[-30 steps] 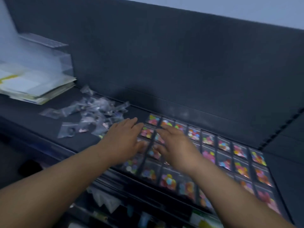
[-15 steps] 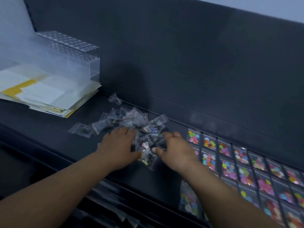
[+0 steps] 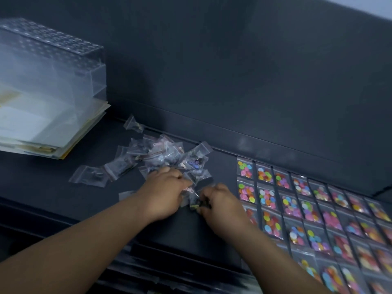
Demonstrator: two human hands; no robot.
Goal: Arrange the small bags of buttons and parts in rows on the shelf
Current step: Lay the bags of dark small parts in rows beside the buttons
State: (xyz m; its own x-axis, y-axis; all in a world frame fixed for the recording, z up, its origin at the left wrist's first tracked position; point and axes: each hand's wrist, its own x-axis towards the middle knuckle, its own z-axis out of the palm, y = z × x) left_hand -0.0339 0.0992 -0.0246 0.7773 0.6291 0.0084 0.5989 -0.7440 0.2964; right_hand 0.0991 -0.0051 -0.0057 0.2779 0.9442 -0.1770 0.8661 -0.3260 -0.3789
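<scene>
Picking step: left hand (image 3: pixel 163 193) and right hand (image 3: pixel 221 203) curl fingers round small bags (image 3: pixel 192 197) from the loose pile (image 3: pixel 161 153); next, lay them left of the button rows (image 3: pixel 297 200).

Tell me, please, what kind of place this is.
Probably a craft or sewing supply shop, or its stockroom: bags of coloured buttons lie in neat rows on a dark shelf, and a loose pile of clear bags with small parts lies beside them.
</scene>
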